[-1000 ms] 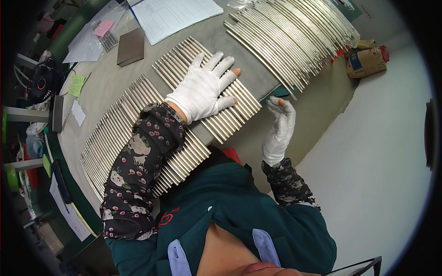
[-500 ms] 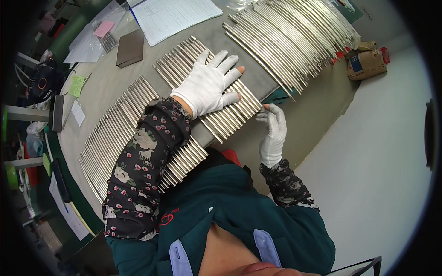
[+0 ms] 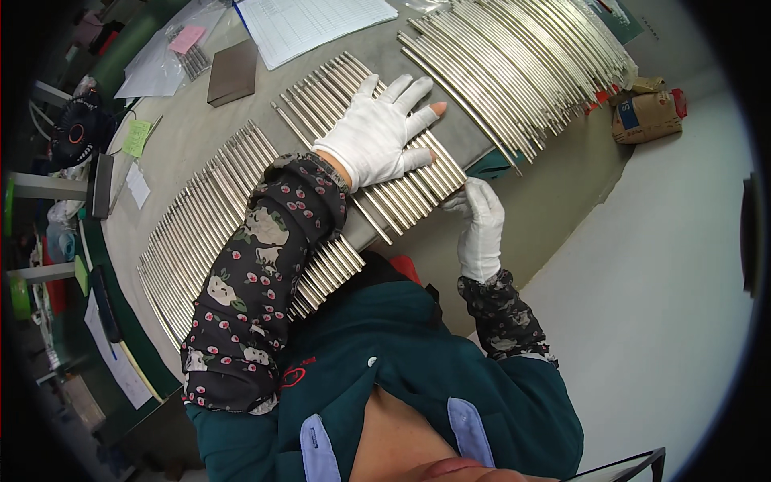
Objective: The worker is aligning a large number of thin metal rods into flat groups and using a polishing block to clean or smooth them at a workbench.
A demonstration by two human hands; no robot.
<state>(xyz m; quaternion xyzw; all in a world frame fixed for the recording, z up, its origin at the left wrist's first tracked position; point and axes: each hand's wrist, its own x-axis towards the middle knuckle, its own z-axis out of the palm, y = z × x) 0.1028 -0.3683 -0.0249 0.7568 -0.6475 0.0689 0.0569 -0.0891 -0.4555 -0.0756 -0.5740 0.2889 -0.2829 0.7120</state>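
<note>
My left hand (image 3: 377, 136), in a white glove with the thumb and one fingertip bare, lies flat with fingers spread on a middle group of metal rods (image 3: 418, 190). These slim silvery rods lie side by side on the grey table. A single rod (image 3: 371, 217) rests slightly apart on the group's left side. At the near right corner of that group, my gloved right hand (image 3: 480, 233) has its fingers bent together by the rod ends. Its fingertips are partly hidden, and what they pinch, if anything, does not show clearly.
More rods (image 3: 201, 209) lie in a row to the left, partly beneath my left forearm. A large batch of rods (image 3: 514, 64) covers the far right. Behind are a brown block (image 3: 232, 74) and a printed sheet (image 3: 309, 28). The table edge (image 3: 478, 161) runs beside my right hand.
My left hand has slid a little to the right, and the rods beneath it have shifted with it. A narrow gap now separates one rod on their left. The right hand stays near the rod ends.
</note>
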